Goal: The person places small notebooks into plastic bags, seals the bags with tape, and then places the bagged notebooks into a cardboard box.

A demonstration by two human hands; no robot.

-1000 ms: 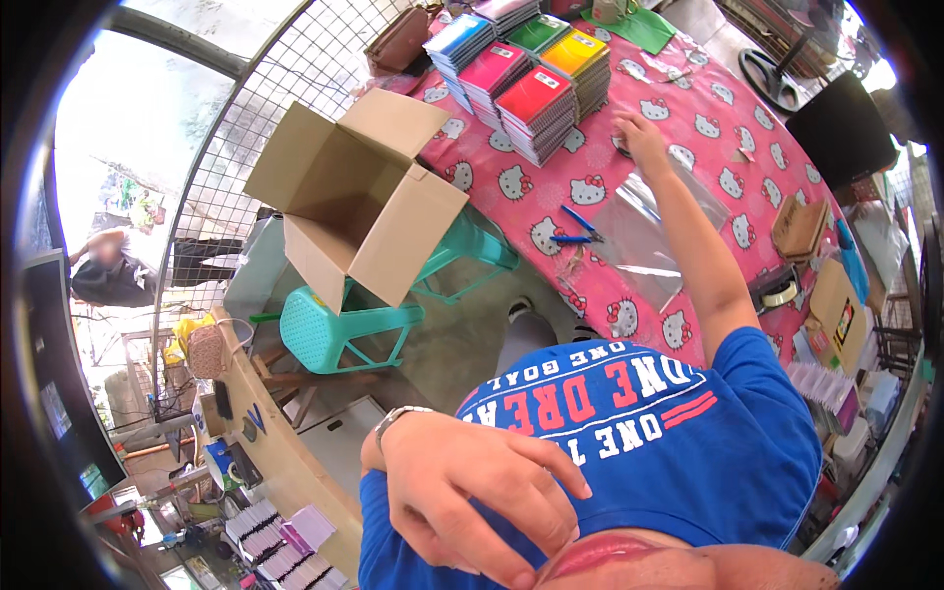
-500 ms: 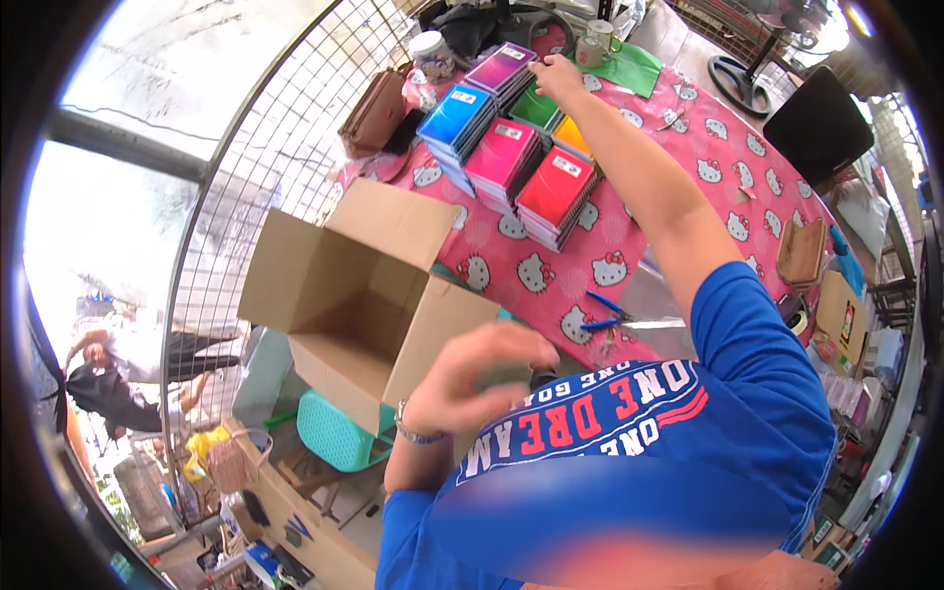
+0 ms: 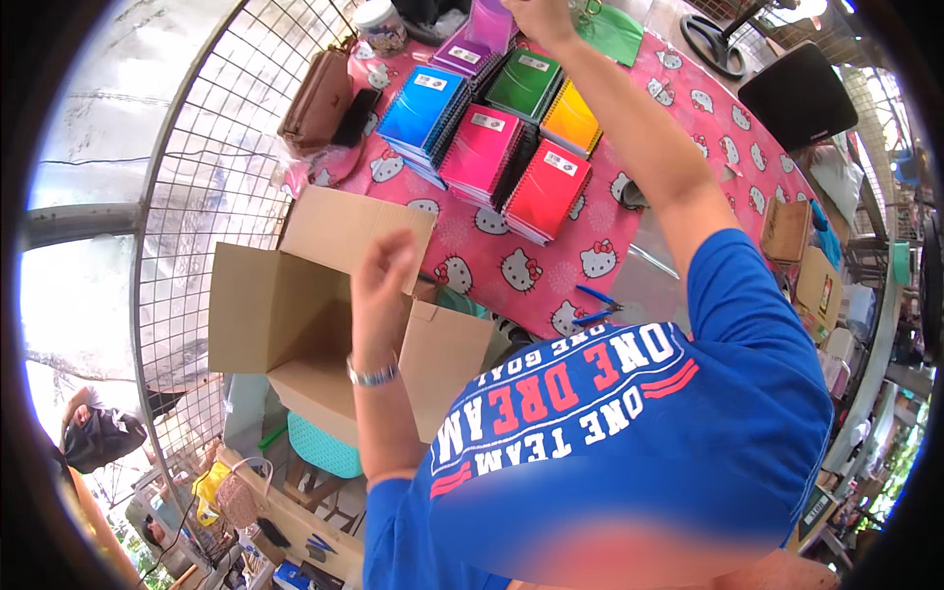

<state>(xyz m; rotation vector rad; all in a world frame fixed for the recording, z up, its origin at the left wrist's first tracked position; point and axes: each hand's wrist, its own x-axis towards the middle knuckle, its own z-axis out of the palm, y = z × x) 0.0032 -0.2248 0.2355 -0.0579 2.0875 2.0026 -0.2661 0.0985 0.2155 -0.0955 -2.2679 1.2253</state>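
Currently our right hand (image 3: 539, 18) grips the purple notebook (image 3: 489, 22) at its 9 o'clock; left hand (image 3: 382, 280) loosely open, empty, above the cardboard box (image 3: 285, 324).

Right hand (image 3: 539, 18) now further out over purple notebooks (image 3: 472, 44), left hand (image 3: 382, 275) higher over cardboard box (image 3: 295, 324)

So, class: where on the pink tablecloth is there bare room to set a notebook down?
Bare cloth lies between the red notebook stack and the open cardboard box. More lies right of the raised arm, toward the black chair. The far left corner is crowded with notebook stacks and a brown bag.
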